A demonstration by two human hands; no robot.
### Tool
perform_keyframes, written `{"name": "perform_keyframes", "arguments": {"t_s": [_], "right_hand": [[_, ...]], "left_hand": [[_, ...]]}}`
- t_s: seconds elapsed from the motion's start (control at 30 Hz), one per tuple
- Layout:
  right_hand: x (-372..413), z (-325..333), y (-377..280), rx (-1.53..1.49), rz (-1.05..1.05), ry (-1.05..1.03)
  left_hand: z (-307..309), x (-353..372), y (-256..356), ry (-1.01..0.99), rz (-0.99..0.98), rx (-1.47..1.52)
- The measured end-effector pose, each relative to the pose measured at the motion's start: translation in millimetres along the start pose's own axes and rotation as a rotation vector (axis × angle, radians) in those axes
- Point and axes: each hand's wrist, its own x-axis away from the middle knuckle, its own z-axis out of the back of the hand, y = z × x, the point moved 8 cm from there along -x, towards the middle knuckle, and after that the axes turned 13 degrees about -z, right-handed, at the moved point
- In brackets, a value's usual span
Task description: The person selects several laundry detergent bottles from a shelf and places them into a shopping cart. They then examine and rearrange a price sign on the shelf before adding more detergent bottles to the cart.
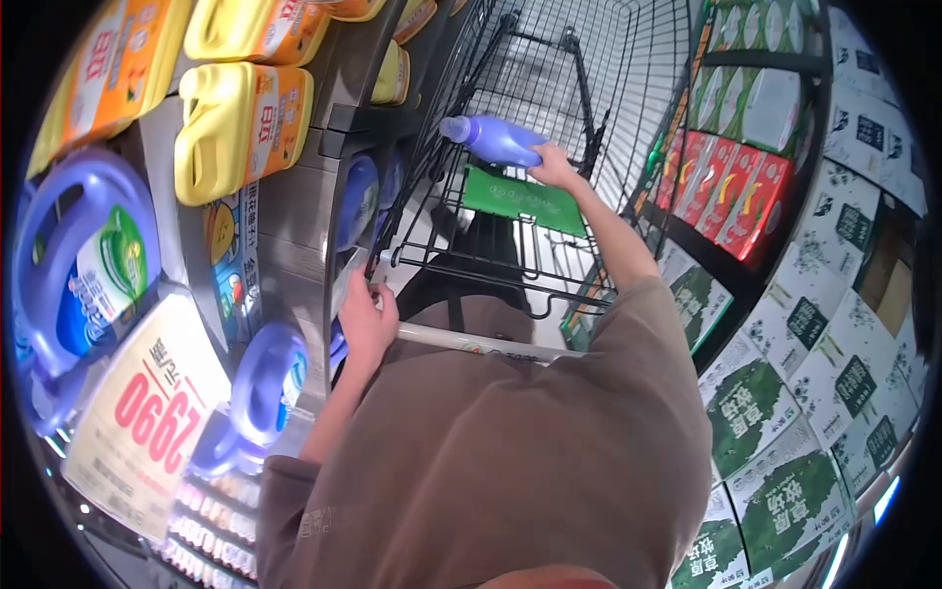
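Note:
My right hand [554, 167] is closed around the base end of a purple plastic bottle [498, 139]. The bottle lies nearly sideways over the shopping cart [638, 59], its pale cap pointing left. Whether it touches the wire is hard to tell. Below it is a green panel [520, 199] on the cart's child-seat area. My left hand [371, 312] is curled at the left end of the cart's pale handle [476, 342], beside the shelf edge.
Yellow jugs [245, 128] and large purple detergent bottles [98, 255] line the left shelf, with a price sign [147, 417] in front. Stacked white-and-green cartons [785, 491] and red boxes [726, 187] stand close on the right.

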Motion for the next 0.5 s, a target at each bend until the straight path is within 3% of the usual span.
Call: {"name": "perform_keyframes", "arguments": {"t_s": [0.23,0.37,0.5], "right_hand": [[12,-35,14,-0.063,-0.065,-0.263],[22,-29,34,-0.056,0.010,-0.103],[19,-26,46,-0.152,-0.154,-0.067]], "left_hand": [[5,-5,4,0.000,-0.027,0.030],[9,-6,3,-0.004,-0.057,-0.011],[9,-4,-2,0.002,-0.077,-0.011]]}}
